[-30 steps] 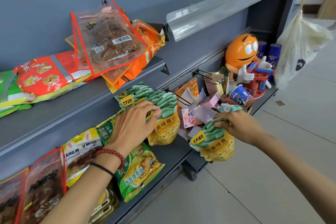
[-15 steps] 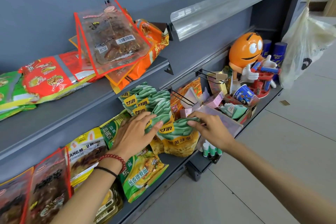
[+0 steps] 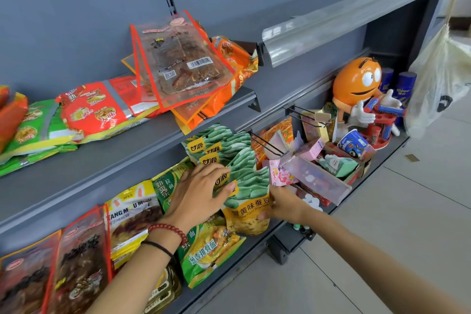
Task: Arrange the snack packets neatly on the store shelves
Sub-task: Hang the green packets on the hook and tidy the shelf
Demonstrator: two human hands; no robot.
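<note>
Head view: my left hand point(image 3: 201, 194) lies spread, fingers nearly straight, pressing on the green tops of the stack point(image 3: 221, 145) of bean packets that leans at the back of the lower shelf point(image 3: 242, 259). My right hand point(image 3: 285, 205) grips the right edge of the front bean packet point(image 3: 248, 209), thumb on its yellow face, the other fingers hidden behind it. That packet stands upright against the stack, its bottom close to the shelf's near lip and partly over a green noodle packet point(image 3: 211, 250).

Here are the risks as I judge them. The packet looks puffy and slick, and it rests on another slick packet. If I let go before it leans properly, it could slide forward off the lip to the floor. Only my flat hand holds the stack, so lifting it too soon may fan the row out sideways. On the right, a wire hook point(image 3: 267, 144) juts out near the packet tops, and a tilted pink box point(image 3: 318, 181) sits just beside my right hand. A careless pull-back could snag a packet or knock the box over.
</note>
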